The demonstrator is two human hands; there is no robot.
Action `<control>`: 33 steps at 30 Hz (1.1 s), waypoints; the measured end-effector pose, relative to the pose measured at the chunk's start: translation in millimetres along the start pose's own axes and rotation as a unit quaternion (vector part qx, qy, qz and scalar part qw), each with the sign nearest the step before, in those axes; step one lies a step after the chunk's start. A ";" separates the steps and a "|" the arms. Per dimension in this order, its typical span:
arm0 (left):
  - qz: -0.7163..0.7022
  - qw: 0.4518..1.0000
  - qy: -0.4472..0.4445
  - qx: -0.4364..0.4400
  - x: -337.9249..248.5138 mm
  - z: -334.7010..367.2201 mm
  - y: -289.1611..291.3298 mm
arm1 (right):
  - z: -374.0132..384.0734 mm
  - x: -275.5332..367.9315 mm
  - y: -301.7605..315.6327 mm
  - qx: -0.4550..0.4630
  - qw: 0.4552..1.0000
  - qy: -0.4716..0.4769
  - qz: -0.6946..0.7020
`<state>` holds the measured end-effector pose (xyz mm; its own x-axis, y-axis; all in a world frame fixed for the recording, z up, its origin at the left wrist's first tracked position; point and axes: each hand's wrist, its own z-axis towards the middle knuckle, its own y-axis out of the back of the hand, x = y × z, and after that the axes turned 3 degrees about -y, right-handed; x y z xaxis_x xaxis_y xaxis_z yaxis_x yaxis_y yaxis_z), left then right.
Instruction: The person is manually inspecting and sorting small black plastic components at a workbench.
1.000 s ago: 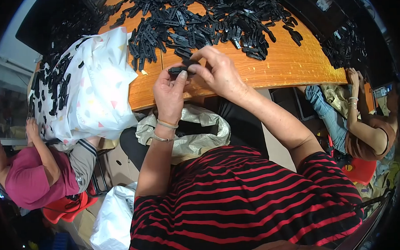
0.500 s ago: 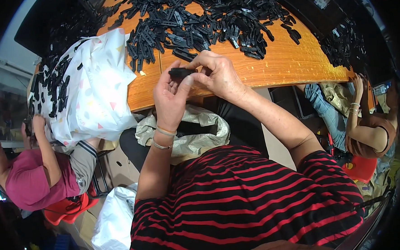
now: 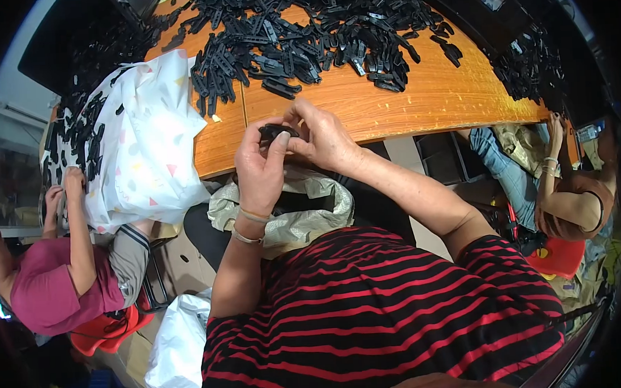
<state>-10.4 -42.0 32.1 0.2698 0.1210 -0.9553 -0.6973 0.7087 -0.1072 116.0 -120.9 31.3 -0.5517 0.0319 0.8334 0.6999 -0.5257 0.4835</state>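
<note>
A small, elongated black part is held in front of me, just off the table's near edge. My left hand is closed on it, with the thumb pressed along its near side. At its right end, the fingers of my right hand are bent in and pinch it; their tips are partly hidden. Beyond my hands, a big heap of similar black parts covers the far side of the wooden table. Below my hands, an open woven sack sits in my lap.
A white patterned cloth or plastic sheet hangs over the table at left, with black parts on it. One person sits at the left, another at the right. A white bag stands on the floor. Dark bins flank the far right.
Both hands have come down and slightly left, nearer to me, with the black part, which now sits tilted between the fingers. At left, the other person's hands have shifted.
</note>
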 end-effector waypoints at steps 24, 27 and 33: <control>0.427 0.896 -0.110 0.048 36.2 62.6 16.9 | 85.5 -90.3 81.8 -0.042 0.886 0.143 -0.439; 0.462 0.879 -0.113 0.038 48.4 89.6 7.2 | 89.9 -98.1 80.6 -0.014 0.886 0.141 -0.441; 0.493 0.869 -0.002 0.029 47.7 101.9 -6.3 | 91.5 -93.0 85.9 0.030 0.869 0.178 -0.461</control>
<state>74.5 30.2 15.3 -0.4388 0.6916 -0.5738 -0.5565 0.2922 0.7778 268.9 -91.3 19.9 -0.9881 0.1468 -0.0461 -0.0982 -0.3707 0.9235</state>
